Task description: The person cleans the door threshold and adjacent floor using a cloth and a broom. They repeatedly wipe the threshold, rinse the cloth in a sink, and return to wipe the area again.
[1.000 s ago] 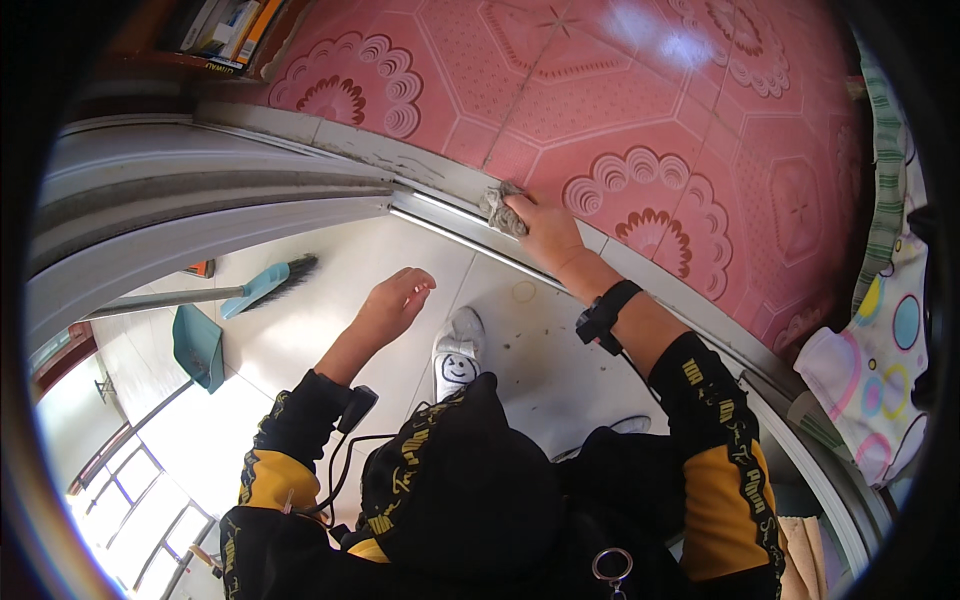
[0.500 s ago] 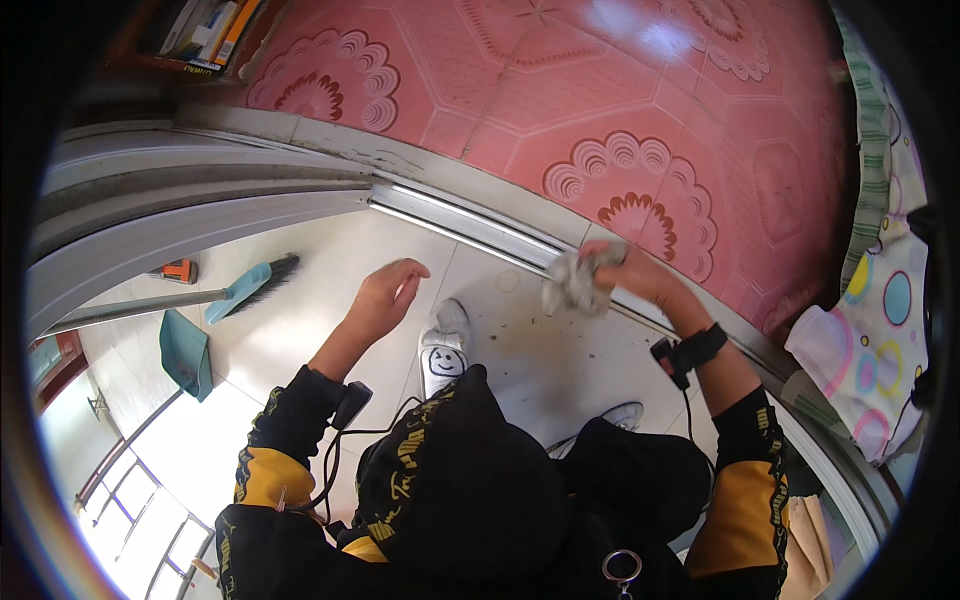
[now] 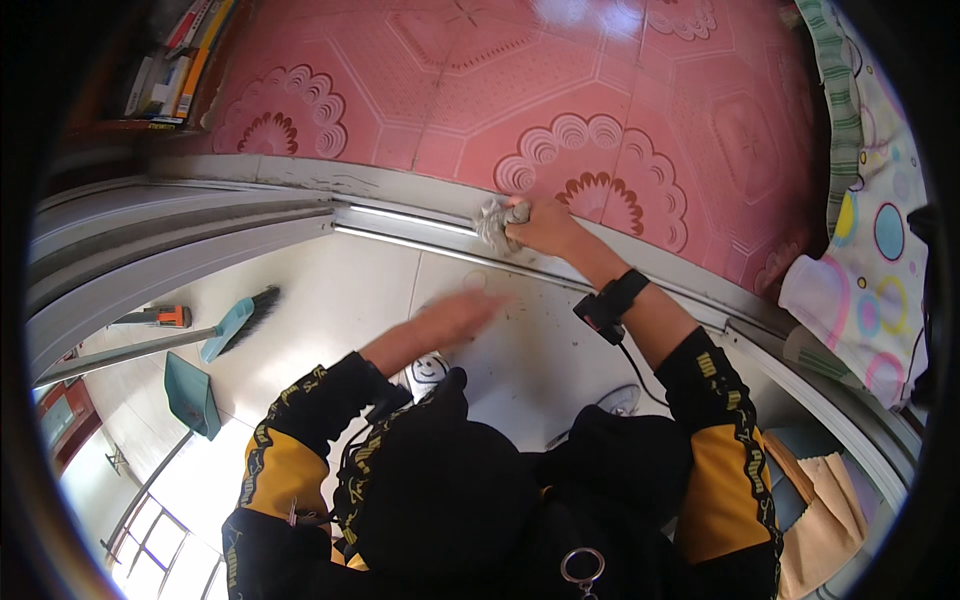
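A crumpled grey-white rag (image 3: pixel 494 226) is bunched in my right hand (image 3: pixel 541 228), whose fingers are closed round it. That hand is over the metal sliding-door track (image 3: pixel 410 220), with the rag pressed against the rails. My left hand (image 3: pixel 455 318) hovers above the pale tiled floor, nearer to me than the track. Motion blurs it, but its fingers look stretched out and nothing shows in them. Small dark crumbs of dirt (image 3: pixel 520 312) lie on the tiles just right of the left hand.
Pink patterned flooring (image 3: pixel 430 110) lies beyond the track. At left are a broom (image 3: pixel 235 325), a green dustpan (image 3: pixel 190 393) and the white sliding-door frame (image 3: pixel 200 228). Books (image 3: pixel 180 80) fill a shelf at the upper left. Dotted fabric (image 3: pixel 850 300) hangs at right. My shoe (image 3: pixel 428 370) stands below my left hand.
My right hand has carried the rag leftward and away from me onto the track. My left hand has swung right and a little nearer to me. The view has shifted slightly.
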Tool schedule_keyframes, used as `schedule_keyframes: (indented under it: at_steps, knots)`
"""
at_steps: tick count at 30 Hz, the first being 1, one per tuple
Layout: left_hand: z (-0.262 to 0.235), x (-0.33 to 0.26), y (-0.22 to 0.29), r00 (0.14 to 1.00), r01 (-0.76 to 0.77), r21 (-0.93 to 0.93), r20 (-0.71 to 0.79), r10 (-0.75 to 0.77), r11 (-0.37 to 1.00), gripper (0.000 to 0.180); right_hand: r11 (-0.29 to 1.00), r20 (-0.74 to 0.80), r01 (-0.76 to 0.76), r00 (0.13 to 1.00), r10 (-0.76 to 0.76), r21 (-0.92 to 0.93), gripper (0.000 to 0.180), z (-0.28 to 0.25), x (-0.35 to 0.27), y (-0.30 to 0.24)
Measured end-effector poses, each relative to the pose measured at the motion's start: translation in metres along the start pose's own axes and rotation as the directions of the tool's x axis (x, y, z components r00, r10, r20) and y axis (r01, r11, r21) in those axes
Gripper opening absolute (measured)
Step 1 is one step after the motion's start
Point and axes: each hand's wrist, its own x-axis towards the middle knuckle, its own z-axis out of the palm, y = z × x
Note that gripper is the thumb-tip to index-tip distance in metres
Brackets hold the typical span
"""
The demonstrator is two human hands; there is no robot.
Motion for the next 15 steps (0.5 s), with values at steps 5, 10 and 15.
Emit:
schedule_keyframes:
  at_steps: [5,10,15]
  knots:
    - [0.004,-0.014,0.019,0.955,-0.293,-0.029,-0.058,0.291,0.956,0.030,0.917,-0.039,0.397,0.916,-0.398,-0.040,0.039,0.016,0.025,-0.024]
    - [-0.031,-0.032,0.010,0.982,-0.153,-0.059,-0.125,0.144,0.986,0.019,0.698,0.033,0.588,0.774,-0.632,-0.408,0.036,0.046,-0.011,0.020]
    - [-0.046,-0.048,0.004,0.971,-0.043,-0.131,-0.238,0.011,0.990,0.017,0.878,-0.182,0.139,0.952,-0.246,-0.459,0.018,-0.007,-0.103,0.084]
